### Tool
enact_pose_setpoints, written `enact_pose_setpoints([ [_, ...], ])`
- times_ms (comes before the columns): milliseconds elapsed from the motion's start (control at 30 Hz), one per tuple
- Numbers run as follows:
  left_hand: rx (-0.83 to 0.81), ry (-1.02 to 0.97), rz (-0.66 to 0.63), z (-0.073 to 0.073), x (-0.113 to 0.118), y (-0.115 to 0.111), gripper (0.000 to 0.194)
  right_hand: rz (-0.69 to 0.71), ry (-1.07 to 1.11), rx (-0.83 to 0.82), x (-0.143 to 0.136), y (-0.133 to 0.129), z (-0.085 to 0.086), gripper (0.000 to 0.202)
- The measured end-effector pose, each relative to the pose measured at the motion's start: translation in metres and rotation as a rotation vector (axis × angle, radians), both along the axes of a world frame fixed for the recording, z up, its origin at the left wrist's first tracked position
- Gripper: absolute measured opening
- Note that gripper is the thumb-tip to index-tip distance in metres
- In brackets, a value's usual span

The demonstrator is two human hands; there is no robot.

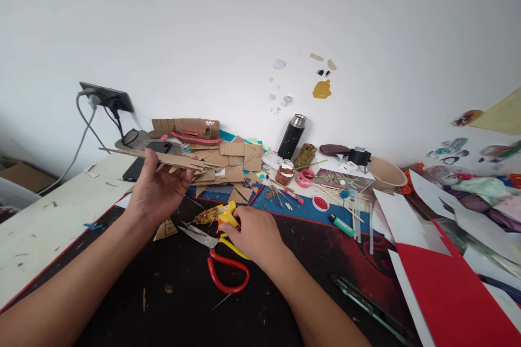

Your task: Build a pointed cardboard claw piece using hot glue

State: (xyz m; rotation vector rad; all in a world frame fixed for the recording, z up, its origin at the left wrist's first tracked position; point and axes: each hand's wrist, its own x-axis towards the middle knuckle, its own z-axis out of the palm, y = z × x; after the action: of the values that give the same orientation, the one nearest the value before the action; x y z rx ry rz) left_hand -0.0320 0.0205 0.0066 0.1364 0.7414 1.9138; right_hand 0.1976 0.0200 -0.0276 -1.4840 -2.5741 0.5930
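My left hand (160,190) holds a long, thin cardboard piece (175,160) up between thumb and fingers, above the left part of the dark mat. My right hand (254,233) is wrapped round the handle of a yellow glue gun (215,213), whose nozzle end points left toward my left hand. Under the glue gun lie scissors with a red handle loop (229,276) and a yellow one, their blades pointing left. A small cardboard scrap (166,229) rests on the mat below my left hand.
Cardboard pieces (234,160) are piled at the back, beside a black flask (291,137). Paint jars (285,172), sticks and a green glue stick-like object (342,225) lie to the right. A phone (134,169) is back left; a red sheet (443,287) lies right.
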Motion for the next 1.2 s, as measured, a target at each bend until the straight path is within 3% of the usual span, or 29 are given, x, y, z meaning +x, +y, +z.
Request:
enact_pose_setpoints([
  [200,-0.004,0.010,0.005,0.001,0.000,0.000,0.050,-0.044,0.036,-0.063,-0.001,0.001,0.000,0.032],
  [467,0.016,0.010,0.021,0.004,-0.005,0.000,0.060,-0.118,0.288,-0.177,0.002,0.008,-0.007,0.028],
  [600,0.035,-0.003,0.042,0.006,-0.008,0.001,0.054,-0.185,0.525,-0.341,0.003,0.013,-0.012,0.032],
  [800,0.040,0.000,0.063,0.009,-0.011,0.000,0.063,-0.253,0.917,-0.775,0.000,0.018,-0.022,0.055],
  [1200,-0.017,-0.018,0.060,0.016,-0.009,-0.001,0.069,-0.143,1.395,-0.994,0.005,0.016,-0.009,0.057],
])
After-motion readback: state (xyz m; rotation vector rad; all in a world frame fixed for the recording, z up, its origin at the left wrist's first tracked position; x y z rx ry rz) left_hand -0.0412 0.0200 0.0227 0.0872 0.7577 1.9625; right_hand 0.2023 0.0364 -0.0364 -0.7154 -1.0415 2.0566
